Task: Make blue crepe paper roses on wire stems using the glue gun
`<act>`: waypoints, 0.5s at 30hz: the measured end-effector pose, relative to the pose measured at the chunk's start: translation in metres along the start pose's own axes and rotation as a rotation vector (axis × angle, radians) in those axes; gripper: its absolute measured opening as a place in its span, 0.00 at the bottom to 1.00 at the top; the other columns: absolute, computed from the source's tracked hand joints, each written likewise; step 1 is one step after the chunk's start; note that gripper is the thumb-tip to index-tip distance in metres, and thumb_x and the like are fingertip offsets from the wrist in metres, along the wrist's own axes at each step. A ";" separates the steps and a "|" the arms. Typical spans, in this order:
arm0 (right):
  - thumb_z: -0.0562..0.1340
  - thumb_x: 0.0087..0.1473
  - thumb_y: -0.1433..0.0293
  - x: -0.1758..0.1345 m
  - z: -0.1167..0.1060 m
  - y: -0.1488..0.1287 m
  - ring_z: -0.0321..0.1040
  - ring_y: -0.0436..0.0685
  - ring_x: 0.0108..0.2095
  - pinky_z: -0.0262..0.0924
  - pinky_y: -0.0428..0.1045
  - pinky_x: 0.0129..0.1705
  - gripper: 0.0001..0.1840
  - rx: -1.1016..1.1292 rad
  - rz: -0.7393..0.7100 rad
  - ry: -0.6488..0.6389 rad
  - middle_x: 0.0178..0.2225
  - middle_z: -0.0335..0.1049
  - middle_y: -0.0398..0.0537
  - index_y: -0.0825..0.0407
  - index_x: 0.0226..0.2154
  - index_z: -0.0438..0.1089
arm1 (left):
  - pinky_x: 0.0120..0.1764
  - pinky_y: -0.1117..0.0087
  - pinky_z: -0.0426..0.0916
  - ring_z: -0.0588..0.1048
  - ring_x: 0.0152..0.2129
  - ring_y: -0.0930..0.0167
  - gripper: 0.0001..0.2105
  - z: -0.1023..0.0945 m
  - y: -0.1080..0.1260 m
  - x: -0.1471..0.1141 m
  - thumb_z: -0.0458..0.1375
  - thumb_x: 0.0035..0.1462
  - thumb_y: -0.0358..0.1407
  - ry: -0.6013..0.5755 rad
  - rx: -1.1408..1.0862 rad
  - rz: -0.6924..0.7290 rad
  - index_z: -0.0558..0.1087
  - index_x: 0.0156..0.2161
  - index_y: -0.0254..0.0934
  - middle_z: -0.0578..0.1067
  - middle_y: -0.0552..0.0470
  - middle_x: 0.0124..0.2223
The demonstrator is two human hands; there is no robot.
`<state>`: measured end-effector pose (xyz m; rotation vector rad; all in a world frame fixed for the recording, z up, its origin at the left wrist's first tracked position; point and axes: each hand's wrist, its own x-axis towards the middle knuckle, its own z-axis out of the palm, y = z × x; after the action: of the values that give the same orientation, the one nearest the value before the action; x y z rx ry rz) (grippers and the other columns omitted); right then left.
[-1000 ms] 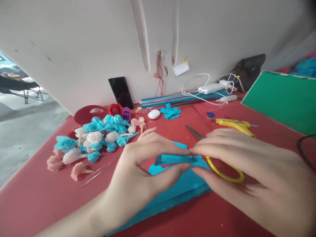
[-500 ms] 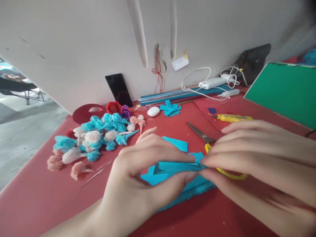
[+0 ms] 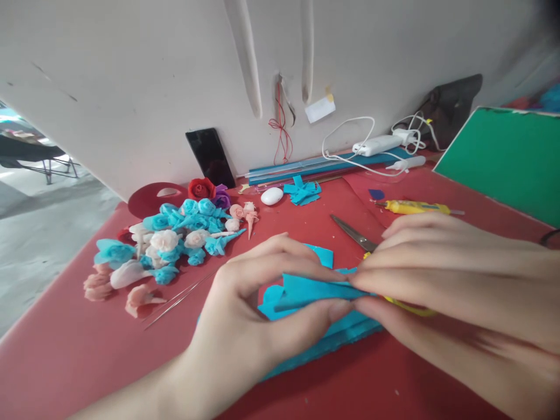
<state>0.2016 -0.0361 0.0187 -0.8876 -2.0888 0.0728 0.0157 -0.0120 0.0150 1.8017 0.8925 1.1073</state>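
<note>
Between both hands is a folded piece of blue crepe paper (image 3: 310, 290). My left hand (image 3: 258, 315) pinches it between thumb and fingers. My right hand (image 3: 446, 286) pinches its right end, the fingertips of the two hands almost meeting. More blue paper sheets (image 3: 306, 357) lie on the red table under the hands. Scissors (image 3: 356, 234) with yellow handles rest just behind my right hand, which covers most of the handles. To the left is a heap of blue, white and peach paper flowers (image 3: 175, 233).
A red-covered table (image 3: 52, 373) meets a pale wall. Along the wall stand a phone (image 3: 211, 156), a white egg-shaped object (image 3: 272, 196), blue strips (image 3: 303, 191) and a white power strip (image 3: 377, 144). A yellow tool (image 3: 415, 208) and a green board (image 3: 503, 166) are at right. Thin wires (image 3: 175, 304) lie left.
The held blue paper has turned, its left part now standing up higher and wider. My left hand's fingers have curled lower, and my right hand has shifted slightly left over the scissors' handles.
</note>
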 end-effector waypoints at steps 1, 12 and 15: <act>0.58 0.54 0.75 0.000 0.000 0.000 0.64 0.48 0.25 0.60 0.50 0.34 0.07 0.004 0.006 -0.001 0.24 0.70 0.38 0.51 0.26 0.68 | 0.31 0.82 0.72 0.74 0.27 0.77 0.09 0.000 0.000 0.001 0.66 0.43 0.27 -0.004 -0.017 -0.014 0.78 0.29 0.44 0.76 0.61 0.30; 0.60 0.51 0.77 0.006 0.004 0.006 0.65 0.46 0.22 0.58 0.46 0.26 0.12 0.028 0.075 -0.081 0.22 0.71 0.35 0.52 0.19 0.67 | 0.30 0.79 0.71 0.74 0.25 0.75 0.04 0.001 -0.004 0.004 0.65 0.43 0.30 -0.042 0.106 -0.097 0.76 0.28 0.41 0.77 0.59 0.28; 0.60 0.50 0.77 0.007 0.003 0.009 0.65 0.45 0.22 0.58 0.45 0.27 0.10 0.043 0.093 -0.078 0.21 0.71 0.34 0.51 0.20 0.68 | 0.26 0.76 0.70 0.75 0.25 0.72 0.04 0.001 -0.005 0.005 0.64 0.44 0.31 -0.064 0.127 -0.149 0.77 0.29 0.41 0.78 0.57 0.29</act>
<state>0.2019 -0.0237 0.0187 -0.9690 -2.1087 0.2042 0.0172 -0.0059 0.0121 1.8299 1.0610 0.9125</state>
